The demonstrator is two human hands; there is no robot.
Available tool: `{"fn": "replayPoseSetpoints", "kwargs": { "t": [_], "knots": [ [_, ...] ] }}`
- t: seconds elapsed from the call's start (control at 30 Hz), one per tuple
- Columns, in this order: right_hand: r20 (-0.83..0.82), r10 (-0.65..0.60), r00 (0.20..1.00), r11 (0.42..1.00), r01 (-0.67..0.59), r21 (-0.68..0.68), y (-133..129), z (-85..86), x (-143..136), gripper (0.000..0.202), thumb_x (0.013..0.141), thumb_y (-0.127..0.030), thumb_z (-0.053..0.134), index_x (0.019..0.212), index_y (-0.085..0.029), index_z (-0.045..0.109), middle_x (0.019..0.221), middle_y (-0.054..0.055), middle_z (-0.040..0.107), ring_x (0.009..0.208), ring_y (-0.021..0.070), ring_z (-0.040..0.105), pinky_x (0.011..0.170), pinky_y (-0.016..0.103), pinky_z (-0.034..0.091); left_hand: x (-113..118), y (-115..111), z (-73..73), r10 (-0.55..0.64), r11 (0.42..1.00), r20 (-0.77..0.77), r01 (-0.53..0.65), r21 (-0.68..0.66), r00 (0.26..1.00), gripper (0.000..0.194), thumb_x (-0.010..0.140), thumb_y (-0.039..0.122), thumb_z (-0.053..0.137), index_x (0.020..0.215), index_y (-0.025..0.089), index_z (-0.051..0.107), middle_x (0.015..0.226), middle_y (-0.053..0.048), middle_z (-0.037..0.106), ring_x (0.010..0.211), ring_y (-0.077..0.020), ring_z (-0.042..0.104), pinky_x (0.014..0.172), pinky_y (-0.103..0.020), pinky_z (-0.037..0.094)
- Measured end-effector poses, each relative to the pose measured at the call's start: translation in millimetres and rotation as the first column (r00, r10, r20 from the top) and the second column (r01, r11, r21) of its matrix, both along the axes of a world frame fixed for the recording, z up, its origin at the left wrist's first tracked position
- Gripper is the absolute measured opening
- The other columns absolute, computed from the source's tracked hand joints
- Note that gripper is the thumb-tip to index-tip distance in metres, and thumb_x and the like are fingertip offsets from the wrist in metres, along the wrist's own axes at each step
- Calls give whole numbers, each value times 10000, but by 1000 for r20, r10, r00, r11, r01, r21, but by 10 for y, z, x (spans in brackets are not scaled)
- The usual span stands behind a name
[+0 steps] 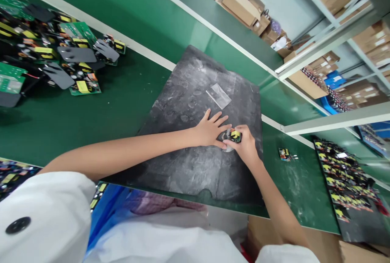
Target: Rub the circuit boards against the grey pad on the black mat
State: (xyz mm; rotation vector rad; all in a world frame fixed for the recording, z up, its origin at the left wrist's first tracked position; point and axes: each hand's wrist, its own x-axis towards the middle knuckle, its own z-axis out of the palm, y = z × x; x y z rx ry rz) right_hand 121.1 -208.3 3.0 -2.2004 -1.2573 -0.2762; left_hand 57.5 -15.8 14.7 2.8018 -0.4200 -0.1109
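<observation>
On the black mat (189, 173), my right hand (245, 145) grips a small circuit board assembly (235, 135) with a yellow-wrapped component, thumb on the near side and fingers round the far side. My left hand (209, 130) lies with its fingers spread on the mat, its fingertips and thumb beside the left end of the assembly. A greyish piece (227, 148) shows under the assembly; its kind is unclear. Farther up the mat lies a flat, clear plastic piece (219, 96).
Many circuit boards with dark plates (77, 54) are heaped at the left of the green bench (128, 104). A single small board (284, 155) lies right of the mat. Rows of boards (338, 173) fill a dark tray farther right. Shelves behind hold cardboard boxes (240, 5).
</observation>
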Motion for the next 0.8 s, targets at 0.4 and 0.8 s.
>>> {"fn": "replayPoseSetpoints", "kwargs": {
  "t": [0.4, 0.8],
  "knots": [
    [32, 8, 999, 999, -7, -40, 10, 9, 71, 473, 720, -491, 723, 980, -241, 416, 982, 65, 568, 879, 229, 636, 736, 380, 548, -16, 4, -18, 8, 1000, 20, -8, -15, 1000, 813, 799, 688, 453, 1459, 246, 280, 1553, -90, 175, 1436, -341, 103, 1104, -630, 52],
    [4, -24, 1000, 1000, 24, -12, 47, 10, 22, 481, 707, -521, 720, 958, -245, 416, 951, 43, 565, 869, 223, 630, 725, 370, 540, -16, 6, -21, 12, 1000, 27, -11, -27, 1000, 802, 801, 675, 462, 1453, 238, 299, 1549, -87, 189, 1436, -339, 114, 1109, -623, 62]
  ]
}}
